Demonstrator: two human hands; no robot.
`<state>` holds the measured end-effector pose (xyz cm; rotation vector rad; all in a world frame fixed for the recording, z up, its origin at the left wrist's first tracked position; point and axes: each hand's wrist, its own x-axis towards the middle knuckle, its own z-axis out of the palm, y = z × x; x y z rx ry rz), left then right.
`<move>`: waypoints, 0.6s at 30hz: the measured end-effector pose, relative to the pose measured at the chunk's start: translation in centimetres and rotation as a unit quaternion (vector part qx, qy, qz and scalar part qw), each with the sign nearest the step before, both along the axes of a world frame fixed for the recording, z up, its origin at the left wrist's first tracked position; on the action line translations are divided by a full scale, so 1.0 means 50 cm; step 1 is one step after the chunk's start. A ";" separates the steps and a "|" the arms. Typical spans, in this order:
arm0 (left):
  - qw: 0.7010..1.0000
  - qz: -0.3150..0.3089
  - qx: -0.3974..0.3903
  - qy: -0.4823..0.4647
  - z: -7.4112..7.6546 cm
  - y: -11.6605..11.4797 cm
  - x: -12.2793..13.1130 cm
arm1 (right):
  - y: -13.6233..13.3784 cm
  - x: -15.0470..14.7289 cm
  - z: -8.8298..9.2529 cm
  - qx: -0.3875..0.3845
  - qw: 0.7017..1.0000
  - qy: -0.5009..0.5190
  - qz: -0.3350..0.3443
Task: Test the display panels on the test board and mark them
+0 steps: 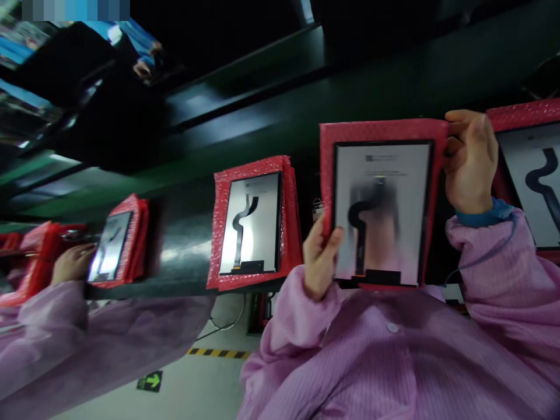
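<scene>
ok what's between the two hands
The display panel in its red bubble-wrap sleeve, with a black flex cable across its face, fills the stretch between the left hand and the right hand, as the head view shows.

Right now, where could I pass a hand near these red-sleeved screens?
Dark green surface shows above the held screen, with a narrow gap before the next red sleeve. It's crowded at the right hand, against another red sleeve.

You count four display panels [249, 224] and three hands: your left hand [321, 256], your right hand [470, 163], and a co-worker's hand [72, 262].
</scene>
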<state>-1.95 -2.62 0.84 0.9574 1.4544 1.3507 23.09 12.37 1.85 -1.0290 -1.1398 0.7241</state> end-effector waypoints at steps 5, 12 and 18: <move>0.987 0.154 -0.048 0.009 0.107 -0.012 -0.228 | 0.008 -0.029 -0.045 -0.037 0.993 -0.100 0.041; 0.973 0.109 -0.154 0.133 0.115 0.018 -0.506 | 0.047 -0.063 -0.114 -0.030 0.909 -0.416 0.005; 0.927 0.195 -0.088 0.308 0.064 0.008 -0.554 | 0.092 -0.071 -0.126 -0.053 0.883 -0.465 0.037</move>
